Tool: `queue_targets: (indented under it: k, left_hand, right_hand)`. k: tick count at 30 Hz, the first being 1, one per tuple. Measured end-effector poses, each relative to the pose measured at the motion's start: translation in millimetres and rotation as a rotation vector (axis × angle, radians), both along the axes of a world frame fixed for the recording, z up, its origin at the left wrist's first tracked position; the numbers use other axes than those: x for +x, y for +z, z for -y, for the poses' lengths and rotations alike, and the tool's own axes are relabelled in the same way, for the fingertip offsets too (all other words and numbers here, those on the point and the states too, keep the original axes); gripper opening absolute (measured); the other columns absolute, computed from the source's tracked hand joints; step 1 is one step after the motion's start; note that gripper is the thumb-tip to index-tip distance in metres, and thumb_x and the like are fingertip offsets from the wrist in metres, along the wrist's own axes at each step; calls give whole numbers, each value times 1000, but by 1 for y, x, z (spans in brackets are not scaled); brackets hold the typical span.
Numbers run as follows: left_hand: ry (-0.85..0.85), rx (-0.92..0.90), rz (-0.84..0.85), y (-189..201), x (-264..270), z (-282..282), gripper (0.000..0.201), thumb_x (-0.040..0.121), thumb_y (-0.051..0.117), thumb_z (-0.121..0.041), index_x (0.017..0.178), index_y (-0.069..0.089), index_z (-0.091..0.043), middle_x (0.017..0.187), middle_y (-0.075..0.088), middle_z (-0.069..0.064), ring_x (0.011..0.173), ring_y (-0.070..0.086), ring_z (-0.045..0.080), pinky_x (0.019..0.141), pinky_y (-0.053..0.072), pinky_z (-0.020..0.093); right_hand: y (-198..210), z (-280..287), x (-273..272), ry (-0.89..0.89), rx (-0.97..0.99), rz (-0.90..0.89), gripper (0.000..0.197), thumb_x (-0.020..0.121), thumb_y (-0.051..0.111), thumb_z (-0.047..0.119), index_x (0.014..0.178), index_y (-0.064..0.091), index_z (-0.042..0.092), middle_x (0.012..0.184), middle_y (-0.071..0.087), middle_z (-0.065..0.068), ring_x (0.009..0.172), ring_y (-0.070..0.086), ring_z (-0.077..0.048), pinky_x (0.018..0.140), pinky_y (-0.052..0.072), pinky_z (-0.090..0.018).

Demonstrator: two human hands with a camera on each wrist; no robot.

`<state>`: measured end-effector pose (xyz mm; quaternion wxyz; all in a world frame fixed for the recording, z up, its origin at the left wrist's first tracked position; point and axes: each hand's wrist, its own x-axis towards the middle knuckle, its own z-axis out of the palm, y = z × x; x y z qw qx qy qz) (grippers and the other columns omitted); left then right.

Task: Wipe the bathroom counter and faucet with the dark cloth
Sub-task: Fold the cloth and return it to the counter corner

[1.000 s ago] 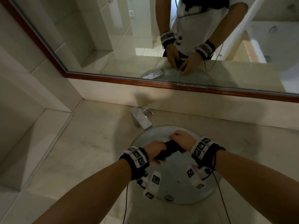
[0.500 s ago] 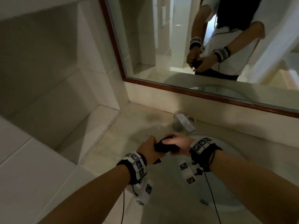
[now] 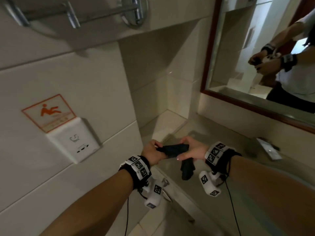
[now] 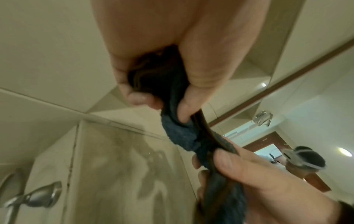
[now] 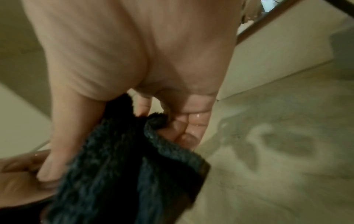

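Note:
The dark cloth [image 3: 175,149] is bunched into a roll and held in the air over the left end of the beige counter [image 3: 230,138]. My left hand [image 3: 153,151] grips its left end, my right hand [image 3: 190,149] grips its right part, and a tail of cloth hangs below the right hand. Up close, the left wrist view shows the cloth [image 4: 180,133] stretched between both hands, and the right wrist view shows the cloth [image 5: 122,166] under my right hand's thumb. The chrome faucet [image 3: 268,149] stands at the right on the counter. Wet streaks mark the counter [image 5: 277,144].
A tiled wall [image 3: 85,82] stands close on the left with a white socket box [image 3: 75,142] and an orange slip-warning sign [image 3: 49,111]. A chrome towel rail [image 3: 76,12] is mounted above. The wood-framed mirror [image 3: 255,57] hangs behind the counter. A recessed tiled ledge [image 3: 168,120] fills the corner.
The view has swung left from the basin to the counter's left end by the wall. Both hands moved there with the cloth and still hold it between them, now with a tail hanging down.

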<state>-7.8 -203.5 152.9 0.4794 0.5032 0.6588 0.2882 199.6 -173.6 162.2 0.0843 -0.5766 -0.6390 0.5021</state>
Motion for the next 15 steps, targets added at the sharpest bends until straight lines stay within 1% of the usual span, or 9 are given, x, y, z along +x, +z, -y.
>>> queue_targets:
  k: [1, 2, 5, 7, 8, 9, 12, 14, 15]
  left_hand:
    - [52, 10, -19, -3, -13, -1, 34, 70, 76, -3, 91, 53, -16, 87, 61, 10, 64, 53, 17, 49, 41, 24]
    - [83, 4, -30, -3, -23, -1, 34, 69, 75, -1, 90, 53, -16, 87, 62, 11, 64, 53, 16, 49, 40, 24]
    - [97, -11, 2, -6, -41, -3, 34, 73, 75, -1, 96, 53, -13, 82, 59, 7, 61, 50, 14, 47, 37, 22]
    - [120, 15, 45, -8, -43, -5, 30, 78, 75, -5, 99, 55, -10, 77, 58, 6, 57, 50, 14, 42, 38, 18]
    - [137, 28, 61, -7, -42, -7, 27, 80, 75, -8, 99, 56, -9, 75, 58, 6, 55, 50, 15, 39, 37, 16]
    - [153, 37, 81, -9, -41, -10, 25, 82, 75, -10, 99, 57, -9, 74, 58, 7, 54, 50, 15, 36, 36, 15]
    - [164, 22, 97, -12, -35, -20, 19, 84, 73, -14, 98, 60, -10, 72, 58, 8, 51, 49, 16, 34, 36, 15]
    - [187, 26, 89, -16, -29, -29, 17, 84, 73, -17, 95, 62, -11, 71, 60, 8, 51, 52, 16, 37, 39, 15]
    - [206, 22, 95, -19, -26, -35, 18, 83, 74, -20, 94, 63, -11, 73, 63, 10, 54, 55, 17, 42, 43, 17]
  right_hand:
    - [1, -1, -8, 60, 25, 48, 75, 59, 89, 34, 118, 43, 30, 110, 60, -6, 96, 64, -25, 73, 57, -38]
    - [3, -2, -15, 111, 44, 81, 72, 62, 88, 29, 118, 43, 28, 107, 60, -5, 92, 65, -23, 71, 56, -35]
    - [3, -8, -29, 128, 136, 82, 41, 76, 75, 6, 110, 54, 16, 90, 61, -2, 83, 62, -20, 68, 53, -28]
    - [0, -12, -31, 60, 131, 12, 22, 81, 68, 0, 98, 62, 11, 78, 64, -3, 72, 63, -18, 59, 51, -22]
    - [-1, -14, -30, 39, 116, -13, 17, 83, 67, 0, 96, 64, 9, 76, 65, -5, 70, 64, -19, 58, 50, -21]
    - [-4, -18, -29, 24, 102, -26, 14, 85, 67, 4, 98, 65, 9, 79, 67, -5, 73, 65, -19, 61, 50, -21]
    - [-14, -31, -22, 67, 87, 31, 15, 92, 64, 31, 99, 67, 17, 86, 68, 1, 84, 64, -17, 71, 46, -24]
    - [-23, -37, -18, 65, 113, 74, 24, 92, 60, 42, 95, 68, 20, 86, 68, 1, 85, 65, -18, 71, 45, -26]
    - [-28, -41, -16, 50, 121, 83, 27, 92, 59, 44, 97, 69, 19, 89, 69, -1, 88, 65, -20, 73, 45, -28]
